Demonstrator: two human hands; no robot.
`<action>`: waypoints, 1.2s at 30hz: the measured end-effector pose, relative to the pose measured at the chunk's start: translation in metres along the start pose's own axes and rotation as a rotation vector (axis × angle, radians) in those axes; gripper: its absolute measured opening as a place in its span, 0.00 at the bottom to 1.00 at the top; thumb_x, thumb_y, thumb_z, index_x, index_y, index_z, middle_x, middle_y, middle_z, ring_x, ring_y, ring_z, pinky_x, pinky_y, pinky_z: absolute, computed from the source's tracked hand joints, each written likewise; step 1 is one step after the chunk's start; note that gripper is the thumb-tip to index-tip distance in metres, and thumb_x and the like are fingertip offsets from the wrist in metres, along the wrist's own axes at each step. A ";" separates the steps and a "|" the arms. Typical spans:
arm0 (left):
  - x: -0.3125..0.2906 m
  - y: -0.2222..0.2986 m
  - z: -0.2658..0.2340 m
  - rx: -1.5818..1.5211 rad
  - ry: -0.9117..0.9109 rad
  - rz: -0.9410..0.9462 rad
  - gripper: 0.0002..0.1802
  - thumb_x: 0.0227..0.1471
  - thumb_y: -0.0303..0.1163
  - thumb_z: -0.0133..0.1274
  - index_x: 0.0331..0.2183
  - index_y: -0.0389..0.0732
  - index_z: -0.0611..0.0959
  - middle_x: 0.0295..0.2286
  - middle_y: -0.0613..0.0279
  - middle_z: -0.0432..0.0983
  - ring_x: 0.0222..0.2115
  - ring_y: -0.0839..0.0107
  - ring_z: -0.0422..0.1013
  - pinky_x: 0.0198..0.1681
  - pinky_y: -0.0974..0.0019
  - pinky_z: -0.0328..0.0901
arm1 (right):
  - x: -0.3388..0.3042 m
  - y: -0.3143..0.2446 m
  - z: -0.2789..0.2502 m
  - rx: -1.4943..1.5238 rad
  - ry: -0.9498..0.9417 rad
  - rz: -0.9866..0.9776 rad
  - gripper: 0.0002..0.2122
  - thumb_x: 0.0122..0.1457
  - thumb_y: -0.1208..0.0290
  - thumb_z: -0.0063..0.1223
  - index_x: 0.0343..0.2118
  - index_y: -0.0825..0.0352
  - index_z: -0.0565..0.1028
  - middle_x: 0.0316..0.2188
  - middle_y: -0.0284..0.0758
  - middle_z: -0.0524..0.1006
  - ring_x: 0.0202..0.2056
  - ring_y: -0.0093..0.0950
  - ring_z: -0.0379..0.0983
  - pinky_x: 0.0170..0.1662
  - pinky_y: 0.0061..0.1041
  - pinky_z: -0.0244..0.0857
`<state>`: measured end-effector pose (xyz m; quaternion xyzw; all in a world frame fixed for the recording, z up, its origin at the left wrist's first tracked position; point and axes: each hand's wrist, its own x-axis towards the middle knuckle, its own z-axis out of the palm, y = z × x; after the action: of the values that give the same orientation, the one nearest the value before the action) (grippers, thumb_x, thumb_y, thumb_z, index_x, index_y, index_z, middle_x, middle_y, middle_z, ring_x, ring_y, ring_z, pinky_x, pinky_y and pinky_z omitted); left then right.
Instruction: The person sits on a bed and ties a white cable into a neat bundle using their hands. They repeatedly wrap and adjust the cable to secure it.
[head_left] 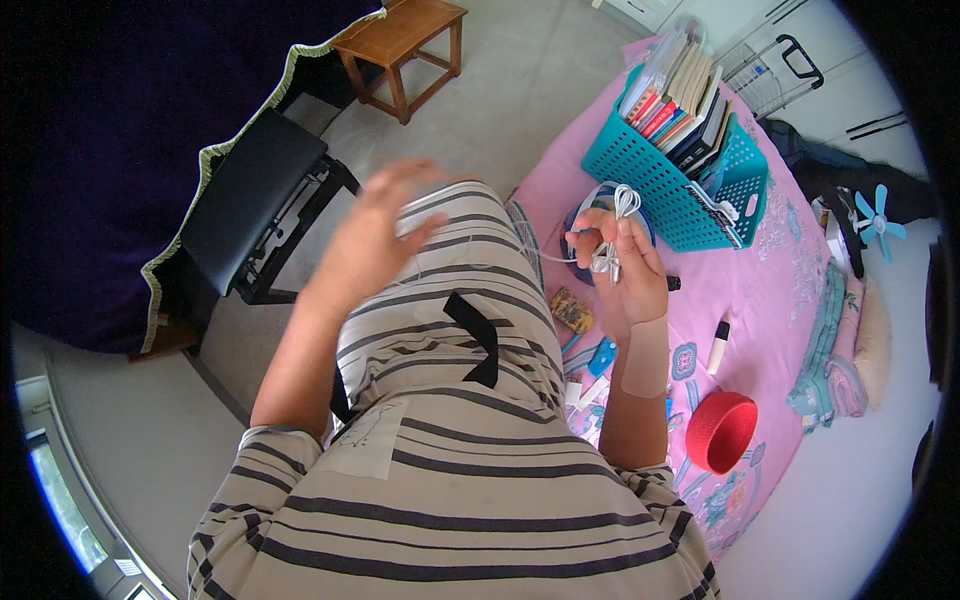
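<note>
My right hand (632, 262), at the bed's edge, grips a thin white cable (627, 200) bundled into loops, pinched between thumb and fingers. A loose length of it arcs left across my striped clothing toward my left hand. My left hand (388, 225) is raised in front of my body, smeared by motion, with thumb and fingers apart; I see nothing held in it. Partly hidden behind my right hand is a round blue container (645, 212). A small yellow-brown patterned box (571, 311) and a blue item (602, 355) lie near my right wrist.
On the pink bed (768, 300) stand a teal basket (640, 165) of books, a red round basket (720, 432) and a white bottle (718, 348) with a black cap. Folded bedding (850, 350) lies far right. Left are a black padded bench (255, 200) and wooden stool (400, 35).
</note>
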<state>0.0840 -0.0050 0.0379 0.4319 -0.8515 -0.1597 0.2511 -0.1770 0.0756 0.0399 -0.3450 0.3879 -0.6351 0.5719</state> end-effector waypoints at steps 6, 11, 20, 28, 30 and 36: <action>0.001 0.059 0.046 -0.792 -0.277 0.117 0.18 0.58 0.35 0.46 0.49 0.38 0.71 0.40 0.57 0.72 0.43 0.68 0.68 0.46 0.67 0.62 | 0.004 -0.004 0.021 0.282 -0.085 -0.049 0.10 0.65 0.67 0.38 0.31 0.66 0.69 0.36 0.38 0.71 0.32 0.27 0.67 0.53 0.34 0.60; 0.004 0.060 0.033 -1.004 -0.675 -0.119 0.11 0.59 0.33 0.45 0.38 0.36 0.78 0.26 0.64 0.74 0.26 0.76 0.66 0.29 0.72 0.61 | 0.002 -0.018 0.011 0.321 0.000 -0.081 0.09 0.65 0.69 0.37 0.29 0.65 0.67 0.28 0.31 0.65 0.22 0.19 0.59 0.51 0.32 0.61; 0.026 0.051 -0.001 -0.424 -0.090 0.328 0.05 0.45 0.27 0.59 0.29 0.39 0.81 0.23 0.65 0.75 0.23 0.71 0.69 0.28 0.70 0.63 | -0.001 -0.003 0.008 -0.446 -0.049 0.050 0.12 0.64 0.66 0.40 0.35 0.69 0.72 0.18 0.23 0.61 0.20 0.13 0.53 0.26 0.12 0.52; 0.032 0.061 0.007 -0.619 0.014 0.159 0.09 0.42 0.25 0.61 0.31 0.41 0.81 0.21 0.64 0.74 0.20 0.73 0.67 0.22 0.70 0.60 | -0.007 0.004 0.025 -0.553 -0.143 0.121 0.10 0.63 0.67 0.42 0.35 0.67 0.74 0.22 0.26 0.66 0.24 0.15 0.58 0.29 0.17 0.56; 0.033 0.060 0.009 -0.654 0.017 0.139 0.08 0.42 0.24 0.61 0.30 0.41 0.81 0.22 0.65 0.74 0.20 0.75 0.66 0.22 0.73 0.60 | -0.007 0.002 0.027 -0.606 -0.163 0.103 0.10 0.64 0.68 0.41 0.35 0.67 0.73 0.22 0.26 0.66 0.24 0.15 0.58 0.30 0.17 0.56; 0.034 0.060 0.017 -0.827 0.053 0.034 0.05 0.43 0.21 0.60 0.28 0.38 0.81 0.27 0.65 0.77 0.24 0.81 0.68 0.27 0.77 0.63 | -0.004 0.012 0.029 -0.574 -0.212 -0.052 0.10 0.65 0.69 0.36 0.35 0.67 0.70 0.23 0.27 0.66 0.27 0.17 0.58 0.33 0.17 0.56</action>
<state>0.0181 0.0024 0.0629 0.2844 -0.7158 -0.4731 0.4278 -0.1452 0.0764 0.0426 -0.5668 0.4806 -0.4745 0.4718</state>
